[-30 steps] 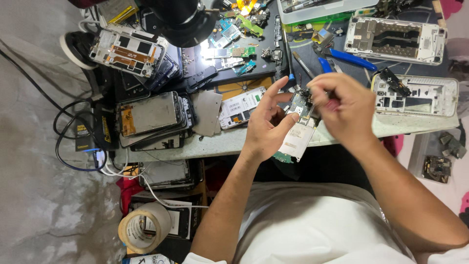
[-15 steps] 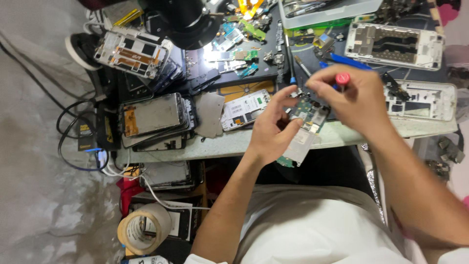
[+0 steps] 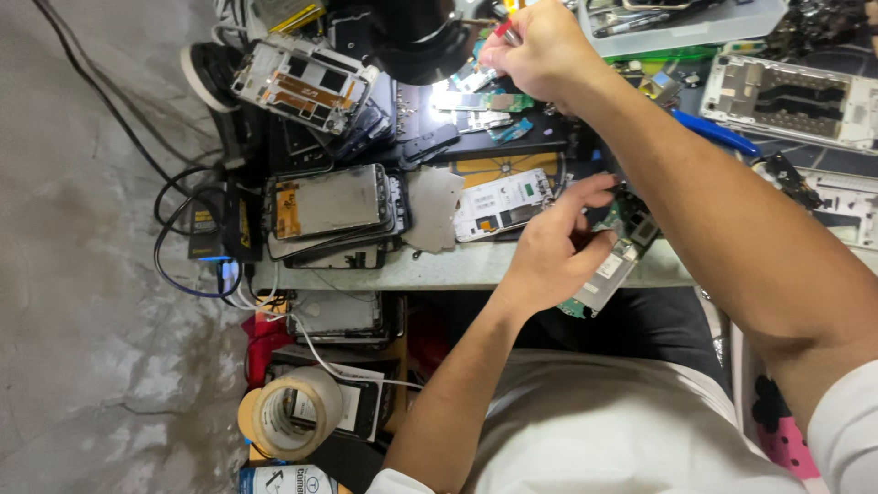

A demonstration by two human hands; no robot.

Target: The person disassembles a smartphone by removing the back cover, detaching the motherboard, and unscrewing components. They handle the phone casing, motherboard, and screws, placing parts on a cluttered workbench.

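At the edge of the table (image 3: 457,267), the left hand (image 3: 549,261) holds a small circuit board (image 3: 611,265), with its fingers closed around it. The board hangs past the table edge, over the person's lap. It could slip and fall to the floor if the fingers let go a little, because only one hand holds it.

Far back on the table from the board, the right hand (image 3: 540,41) is closed on a thin tool with a red tip (image 3: 502,28). It sits above little green parts (image 3: 483,101) in a bright spot of light. The arm stretches across the table above the blue-handled tool (image 3: 713,133). The sleeve or elbow could bump things and push them off, because the table is so crowded.

To the left of the board lie a pile of phones (image 3: 334,210) and a grey plate (image 3: 434,209). They sit close to the edge too, so a knock could send them down.
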